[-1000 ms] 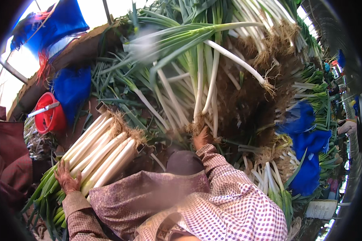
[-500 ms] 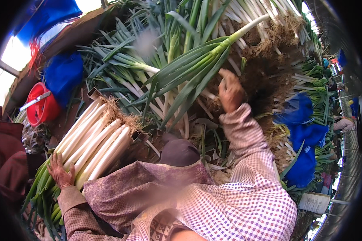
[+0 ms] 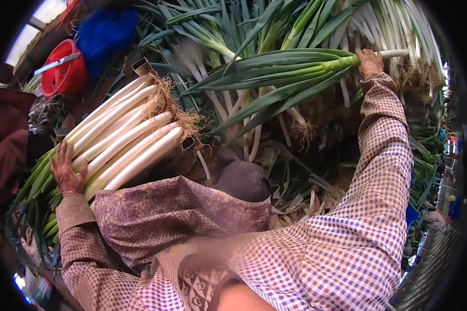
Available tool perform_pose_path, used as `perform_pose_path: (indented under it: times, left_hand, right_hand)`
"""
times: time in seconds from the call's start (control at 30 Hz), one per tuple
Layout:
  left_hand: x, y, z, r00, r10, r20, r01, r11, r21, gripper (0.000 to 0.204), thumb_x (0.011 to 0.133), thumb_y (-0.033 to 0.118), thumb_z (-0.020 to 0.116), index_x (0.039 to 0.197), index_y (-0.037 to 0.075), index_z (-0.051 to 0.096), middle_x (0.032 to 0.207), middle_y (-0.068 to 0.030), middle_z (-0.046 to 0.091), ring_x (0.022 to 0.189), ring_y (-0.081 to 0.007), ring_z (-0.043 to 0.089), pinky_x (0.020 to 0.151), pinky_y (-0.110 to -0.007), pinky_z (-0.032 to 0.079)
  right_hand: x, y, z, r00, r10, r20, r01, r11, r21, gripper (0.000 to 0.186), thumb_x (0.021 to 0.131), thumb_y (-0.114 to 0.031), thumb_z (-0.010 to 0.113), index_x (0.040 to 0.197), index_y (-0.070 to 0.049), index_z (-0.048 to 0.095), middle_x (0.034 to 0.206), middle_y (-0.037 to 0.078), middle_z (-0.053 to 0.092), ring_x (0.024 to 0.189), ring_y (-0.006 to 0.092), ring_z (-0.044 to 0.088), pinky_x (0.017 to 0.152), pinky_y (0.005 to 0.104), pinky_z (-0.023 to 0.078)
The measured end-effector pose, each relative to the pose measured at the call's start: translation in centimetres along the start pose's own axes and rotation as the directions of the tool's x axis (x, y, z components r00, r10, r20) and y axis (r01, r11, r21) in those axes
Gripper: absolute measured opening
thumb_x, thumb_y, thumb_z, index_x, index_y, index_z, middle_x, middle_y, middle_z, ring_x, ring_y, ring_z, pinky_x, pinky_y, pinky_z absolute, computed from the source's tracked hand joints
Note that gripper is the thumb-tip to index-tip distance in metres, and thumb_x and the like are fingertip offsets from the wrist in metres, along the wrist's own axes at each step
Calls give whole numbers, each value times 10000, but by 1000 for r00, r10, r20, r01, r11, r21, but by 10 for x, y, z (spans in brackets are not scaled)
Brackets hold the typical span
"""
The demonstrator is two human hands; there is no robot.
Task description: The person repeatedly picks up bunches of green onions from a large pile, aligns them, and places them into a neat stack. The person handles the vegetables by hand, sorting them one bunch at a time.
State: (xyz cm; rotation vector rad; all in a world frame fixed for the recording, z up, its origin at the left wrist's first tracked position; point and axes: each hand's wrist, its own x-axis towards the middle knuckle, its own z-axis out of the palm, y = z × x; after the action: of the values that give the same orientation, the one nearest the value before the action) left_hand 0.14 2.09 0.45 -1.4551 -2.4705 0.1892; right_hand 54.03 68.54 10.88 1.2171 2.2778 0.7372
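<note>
At the left, a bundle of leeks lies slanted, its white stems side by side and its roots toward the middle. My left hand lies across the bundle where white turns to green, thumb and fingers spread. At the upper right, my right hand is closed round a single leek, at the top of its white stem. That leek's stem end sticks out to the right of my hand, and its long green leaves fan out leftward over other loose leeks.
More leeks with dangling roots are heaped at the upper right. A red basket with a knife across it stands at the upper left, beside blue cloth. A metal bracket end shows by the bundle's roots.
My right hand has reached up and right and taken hold of the single leek, which lay loose with its stem pointing up. The left hand stays on the bundle. The view has shifted.
</note>
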Motion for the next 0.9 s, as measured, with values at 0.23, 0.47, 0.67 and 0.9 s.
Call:
perform_pose_path:
  times: [0.23,0.47,0.67,0.9]
  left_hand:
    - [5,1,9,993,-83,82,80,996,35,673,740,336,650,1365,180,457,1466,-54,364,1358,-268,315,1134,-517,126]
    - [12,6,7,995,-72,69,66,995,78,615,802,440,596,1345,176,479,1450,-36,389,1359,-255,310,1126,-510,147]
    - [20,16,-1,978,-136,161,126,990,71,664,803,512,573,1371,194,443,1463,-34,370,1370,-237,292,1134,-491,110]
    - [28,26,-11,976,-126,177,106,987,119,645,823,536,540,1366,201,448,1462,-19,371,1375,-219,279,1140,-473,104]
  right_hand:
    - [-53,-33,-57,952,-133,-276,152,987,47,389,828,-181,650,1203,-177,547,1111,38,598,1094,234,553,970,394,444]
    - [-135,31,-85,856,-39,-515,-116,957,-266,501,927,-389,517,1384,-236,381,1210,30,552,1081,216,549,951,441,436]
    - [-333,78,-53,588,595,-549,-455,804,383,463,917,-487,499,1267,-185,513,1127,88,619,1040,293,581,852,433,461]
    - [-568,43,118,-348,927,140,-234,-231,945,472,905,-328,577,1199,33,503,1074,194,621,965,301,608,861,416,486]
